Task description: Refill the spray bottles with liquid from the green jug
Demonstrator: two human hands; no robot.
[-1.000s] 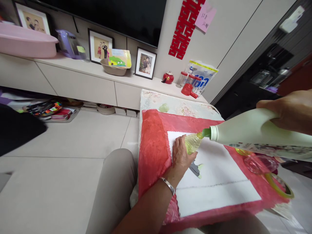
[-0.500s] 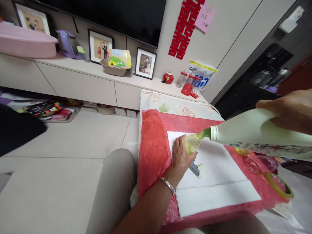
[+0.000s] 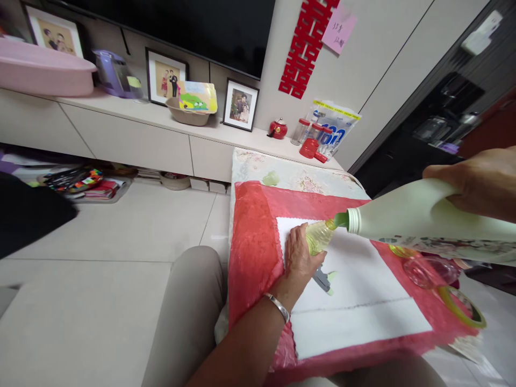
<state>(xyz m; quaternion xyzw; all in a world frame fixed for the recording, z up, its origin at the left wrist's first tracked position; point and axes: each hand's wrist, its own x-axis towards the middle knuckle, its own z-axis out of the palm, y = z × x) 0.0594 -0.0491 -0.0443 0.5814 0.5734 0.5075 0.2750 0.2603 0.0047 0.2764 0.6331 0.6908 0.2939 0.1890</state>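
Note:
My left hand (image 3: 300, 252) is wrapped round a small clear bottle (image 3: 318, 236) with yellowish contents, tilted to the right over a white sheet (image 3: 363, 279). From the right, my right hand (image 3: 484, 180) grips the handle of a large pale green jug (image 3: 415, 209), which lies nearly level in the air. The jug's green spout (image 3: 342, 220) meets the small bottle's mouth. Beside my left fingers, a grey object (image 3: 321, 279) with a pale green part rests on the sheet. Whether liquid is flowing cannot be made out.
Red plastic (image 3: 252, 242) covers the table under the sheet. A clear pink-tinted bottle (image 3: 429, 271) and a yellow tape roll (image 3: 461, 306) lie at the right. Behind the table, a cabinet top (image 3: 209, 129) bears red-lidded jars (image 3: 300, 131), picture frames and a basket.

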